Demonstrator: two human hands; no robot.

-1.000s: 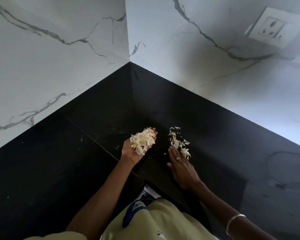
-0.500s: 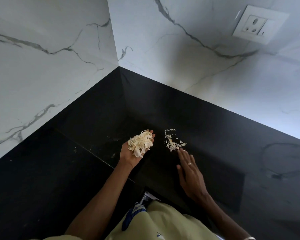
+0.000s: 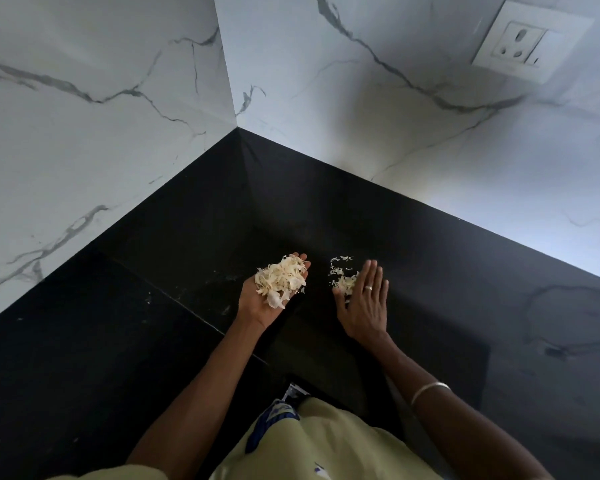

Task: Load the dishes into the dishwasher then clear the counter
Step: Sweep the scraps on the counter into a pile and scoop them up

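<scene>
The left hand (image 3: pixel 274 299) lies palm-up, cupping a heaped pile of peels (image 3: pixel 282 280); tilting would spill them back onto the black surface (image 3: pixel 118 341). The right hand (image 3: pixel 364 306), flat-fingered, touches loose scraps (image 3: pixel 342 280); sweeping could scatter them

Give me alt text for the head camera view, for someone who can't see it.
A person's upturned left hand holds a heap of pale peelings above a black counter, while the right hand, fingers straight, rests beside a smaller scatter of scraps on it. White marbled walls meet in the corner; a wall socket sits upper right.
</scene>
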